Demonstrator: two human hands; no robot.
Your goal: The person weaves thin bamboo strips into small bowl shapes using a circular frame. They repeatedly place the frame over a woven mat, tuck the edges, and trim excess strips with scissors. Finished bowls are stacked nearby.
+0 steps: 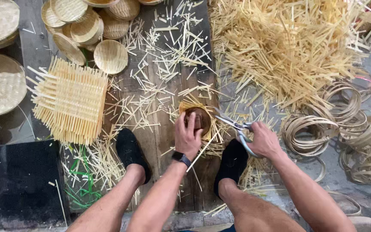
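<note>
- Now: left hand (188,135) pressed down over brown rounded mould (199,118), fingers curled tight on it, pinning small woven bamboo mat (194,107) w/ strip ends sticking out around rim. Piece sits on wooden board (159,129), between the two feet, just ahead of them.
- Right hand (263,141) wrapped shut around handles of scissors (232,124); blades parted, tips aimed at right edge of mat, near left fingertips.
- Risk 1: blades close to left fingers; a slip or hurried snip likely nicks a fingertip, since hand covers most of mould and hides part of cut line.
- Risk 2: mat held by palm pressure only; easing off prob lets weave spring up or shift on mould, giving lopsided trim.
- Risk 3: cutting too far in could sever strips inside the weave, edge then unravels; can't tell how snug the weave is from this angle.
- Risk 4: offcuts (168,56) thick across board and underfoot; black shoes (132,152) resting on loose slivers, footing may slide; flying ends poss toward face.
- Nearby: square woven mats stack (69,101) to left, small round baskets (110,56) beyond it, big pile of loose strips (288,47) upper right, coiled bamboo hoops (348,124) at right, well apart from hands.
- Green cord (82,176) tangled near left foot; snag risk if foot shifts.
</note>
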